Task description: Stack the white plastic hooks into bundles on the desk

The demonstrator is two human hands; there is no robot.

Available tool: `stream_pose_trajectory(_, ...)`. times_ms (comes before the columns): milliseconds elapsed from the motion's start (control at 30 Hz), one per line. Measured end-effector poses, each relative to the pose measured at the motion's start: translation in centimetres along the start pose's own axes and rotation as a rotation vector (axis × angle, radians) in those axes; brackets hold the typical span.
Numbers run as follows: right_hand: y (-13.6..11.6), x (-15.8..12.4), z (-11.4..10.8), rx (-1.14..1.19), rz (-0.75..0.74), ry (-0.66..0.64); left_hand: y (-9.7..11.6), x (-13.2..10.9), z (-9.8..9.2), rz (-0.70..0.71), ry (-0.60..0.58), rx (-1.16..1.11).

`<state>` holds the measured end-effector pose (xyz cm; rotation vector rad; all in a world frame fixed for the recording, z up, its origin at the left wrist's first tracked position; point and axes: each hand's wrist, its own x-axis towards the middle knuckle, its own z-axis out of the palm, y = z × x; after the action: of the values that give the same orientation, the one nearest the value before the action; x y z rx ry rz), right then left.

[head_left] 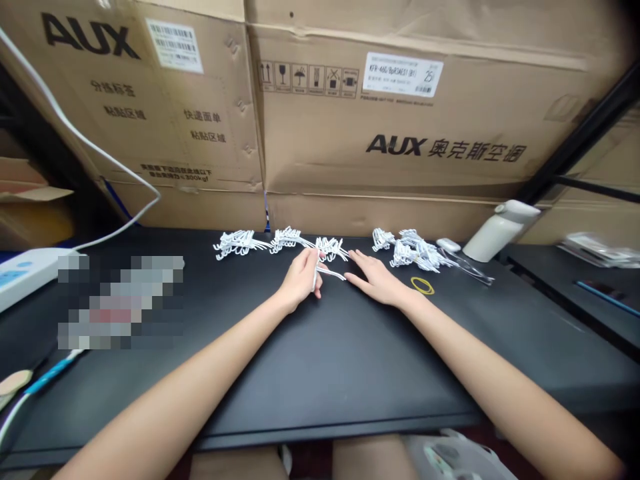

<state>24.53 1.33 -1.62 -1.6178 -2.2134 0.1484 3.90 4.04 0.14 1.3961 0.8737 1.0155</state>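
On the black table, my left hand is curled around a small white plastic hook, whose end sticks out to the right between the fingers. My right hand lies flat on the table just right of it, fingers stretched out and pointing left, holding nothing. Behind both hands lie bundles of white hooks: one at the left, one beside it, one just behind my fingers. A looser pile of white hooks lies behind my right hand.
A yellow rubber band lies right of my right wrist. A white bottle leans at the back right. Large AUX cardboard boxes wall the table's back. A white power strip and cable sit at the left.
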Motion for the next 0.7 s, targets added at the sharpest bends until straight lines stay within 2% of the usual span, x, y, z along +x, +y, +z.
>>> stream_pose_trajectory(133,0.5,-0.2,-0.3,-0.015,0.022,0.108,0.0,0.1,-0.1,-0.001,0.006,0.005)
stream_pose_trajectory(233,1.5,-0.2,-0.5,0.037,0.105,0.210,0.1,0.0,-0.1,-0.014,0.009,-0.005)
stream_pose_trajectory(367,2.7,0.0,-0.1,0.184,0.165,0.317,0.3,-0.1,0.0,-0.044,0.006,-0.017)
stream_pose_trajectory(500,2.7,0.4,0.4,0.292,0.168,0.404,0.3,-0.2,0.0,-0.050,-0.005,-0.030)
stream_pose_trajectory(700,3.0,0.7,0.0,0.545,0.272,0.525,0.5,-0.2,0.0,-0.054,0.005,-0.023)
